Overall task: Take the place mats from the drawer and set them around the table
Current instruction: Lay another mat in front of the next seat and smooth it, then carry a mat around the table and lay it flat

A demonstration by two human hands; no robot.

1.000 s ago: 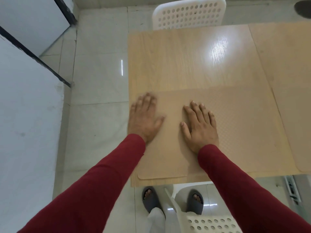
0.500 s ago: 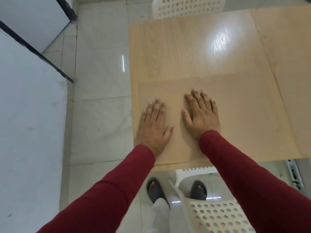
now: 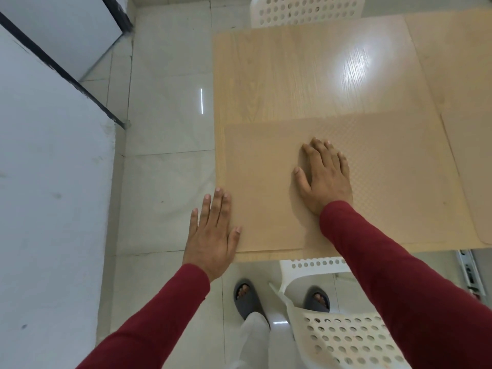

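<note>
Tan rectangular textured place mat (image 3: 372,182) lies flat at lower centre of frame, on near-left corner of light wood-grain table (image 3: 279,75), edges roughly square to table edge.

Right hand (image 3: 326,177): palm down on mat, fingers spread flat, gripping nothing; likely pinning mat in position.

Left hand (image 3: 213,233): open, fingers extended, empty, at table's left edge, mostly over pale floor tiles (image 3: 165,129); contact with mat unclear.

Second tan mat (image 3: 468,155) at right edge of frame.

White perforated plastic chair (image 3: 346,336) below.

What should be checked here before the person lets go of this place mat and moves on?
1. Place mat flat on table: ok.
2. Mat inside the table's left and near edges: ok.
3. Right hand flat on mat: ok.
4. Left hand off the mat, at table corner: ok.
5. Second mat not overlapping: cannot tell.
6. Near chair lined up with mat: ok.
</note>
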